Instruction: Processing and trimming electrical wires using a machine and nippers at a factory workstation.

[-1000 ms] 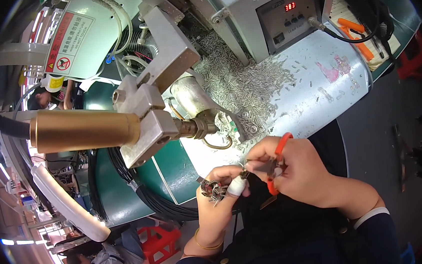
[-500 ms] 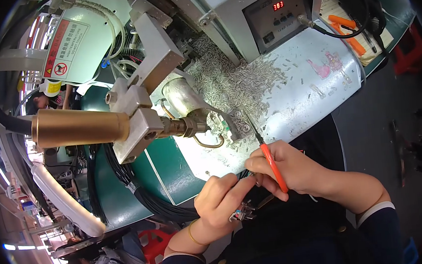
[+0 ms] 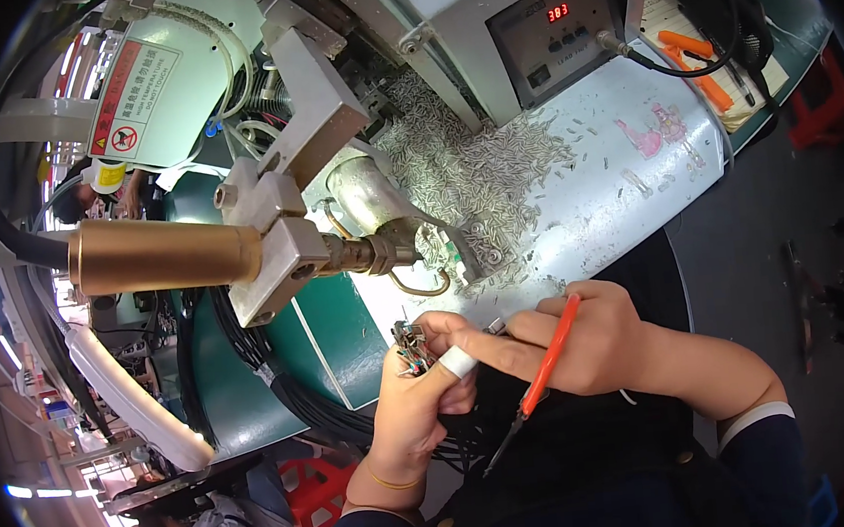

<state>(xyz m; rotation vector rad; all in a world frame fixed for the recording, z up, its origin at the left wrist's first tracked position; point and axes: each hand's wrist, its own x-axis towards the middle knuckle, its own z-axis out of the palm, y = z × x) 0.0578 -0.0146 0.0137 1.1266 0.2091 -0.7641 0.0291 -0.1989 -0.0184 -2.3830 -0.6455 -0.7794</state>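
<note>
My left hand point(image 3: 409, 405), with a white band round its thumb, is closed on a bundle of thin wires point(image 3: 411, 348); small metal ends and coloured strands stick out above the fist. Against it, my right hand point(image 3: 589, 339) is closed round a slim tool point(image 3: 551, 358) with an orange handle and a dark pointed tip, slanting down toward my body. The right fingertips meet the left thumb and fingers. A small shiny piece point(image 3: 495, 326) shows by the right fingers; what it belongs to is unclear.
A machine with a brass-coloured cylinder point(image 3: 165, 252) and metal nozzle stands ahead. Many small metal pieces point(image 3: 472, 149) cover the white plate point(image 3: 627, 195). A control box point(image 3: 563, 35) has a lit red display. Black cables point(image 3: 304, 404) lie left; orange-handled tools point(image 3: 689, 49) lie far right.
The left hand has turned upright, raising the wire bundle's ends. The right hand has swung the orange-handled tool round, so its tip points down toward my body instead of at the metal pieces.
</note>
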